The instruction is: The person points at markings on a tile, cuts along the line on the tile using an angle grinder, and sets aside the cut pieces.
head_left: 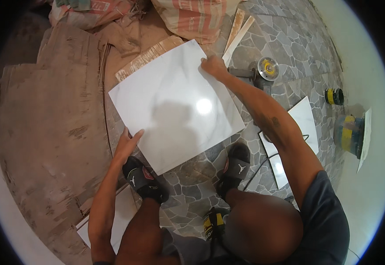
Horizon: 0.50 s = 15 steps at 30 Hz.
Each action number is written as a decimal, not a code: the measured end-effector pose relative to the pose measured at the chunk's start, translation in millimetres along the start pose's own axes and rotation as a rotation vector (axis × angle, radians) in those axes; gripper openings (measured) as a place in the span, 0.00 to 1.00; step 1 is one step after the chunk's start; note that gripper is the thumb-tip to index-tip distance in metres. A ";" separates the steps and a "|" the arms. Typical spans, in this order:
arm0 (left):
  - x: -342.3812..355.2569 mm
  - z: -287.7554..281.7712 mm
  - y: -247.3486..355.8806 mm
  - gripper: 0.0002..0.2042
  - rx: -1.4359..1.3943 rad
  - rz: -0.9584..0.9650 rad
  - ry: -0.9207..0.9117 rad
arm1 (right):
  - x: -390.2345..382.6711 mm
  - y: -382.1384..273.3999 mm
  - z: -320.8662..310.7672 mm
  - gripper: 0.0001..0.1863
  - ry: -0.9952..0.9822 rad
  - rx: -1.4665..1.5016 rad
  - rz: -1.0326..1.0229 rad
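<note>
A large, glossy white tile with faint grey veining lies between my two hands, just ahead of my feet. My left hand grips its left edge, thumb on the top face and the fingers partly hidden at the rim. At the far right edge, my right hand is closed on the tile, its fingertips mostly out of sight underneath. A bright light reflection and a dark shadow show on the tile's face. Just right of my right hand, an angle grinder with a metal disc rests on the floor.
Worn brown boards cover the left side. Printed sacks stand at the back, beside narrow strips. To the right lie a cut white tile, a cable, a black-yellow container and a bucket by the wall.
</note>
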<state>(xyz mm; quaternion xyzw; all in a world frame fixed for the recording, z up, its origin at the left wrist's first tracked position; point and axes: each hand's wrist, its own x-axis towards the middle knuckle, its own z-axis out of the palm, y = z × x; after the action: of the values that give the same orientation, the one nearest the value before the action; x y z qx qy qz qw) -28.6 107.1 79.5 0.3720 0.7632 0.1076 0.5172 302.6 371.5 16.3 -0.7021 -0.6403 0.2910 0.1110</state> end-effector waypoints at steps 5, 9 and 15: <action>27.3 5.4 4.6 0.40 0.027 0.047 0.033 | 22.1 29.3 0.4 0.28 -0.020 -0.133 -0.166; 37.8 7.4 11.7 0.41 -0.014 0.093 -0.032 | 37.2 34.5 -15.2 0.28 -0.099 -0.179 -0.182; 31.9 -5.7 -13.4 0.34 -0.097 0.008 0.025 | 17.2 -9.3 -15.1 0.21 -0.145 -0.059 -0.060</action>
<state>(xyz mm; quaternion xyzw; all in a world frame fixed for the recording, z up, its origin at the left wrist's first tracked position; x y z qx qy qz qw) -45.8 120.5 52.0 0.3483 0.7618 0.1514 0.5248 303.4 392.8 28.8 -0.6626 -0.6757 0.3189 0.0522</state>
